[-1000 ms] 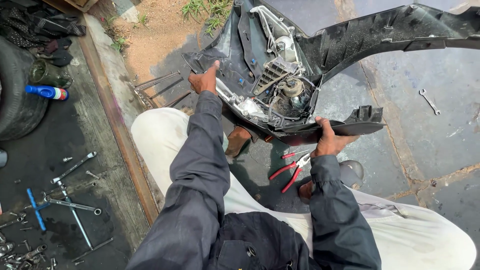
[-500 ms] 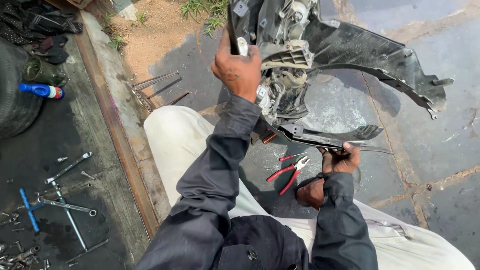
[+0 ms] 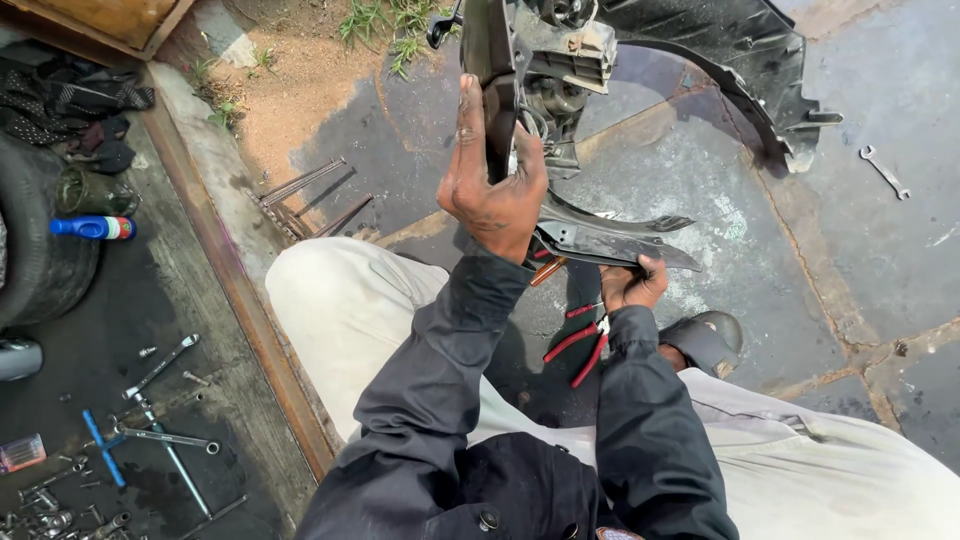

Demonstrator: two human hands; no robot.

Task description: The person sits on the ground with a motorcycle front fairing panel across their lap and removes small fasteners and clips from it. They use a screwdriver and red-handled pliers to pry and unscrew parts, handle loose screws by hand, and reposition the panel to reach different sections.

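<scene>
head | left hand (image 3: 495, 195) grips black panel (image 3: 720, 60) | right hand (image 3: 632, 285) clasps its lower edge

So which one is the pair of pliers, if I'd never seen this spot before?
Start at the big black plastic vehicle panel that both hands hold up. Look straight down below the right hand, on the dark stone floor between the person's pale-trousered legs. The pliers lie there, the only tool with red handles; the lone spanner far right is bare metal.
</scene>
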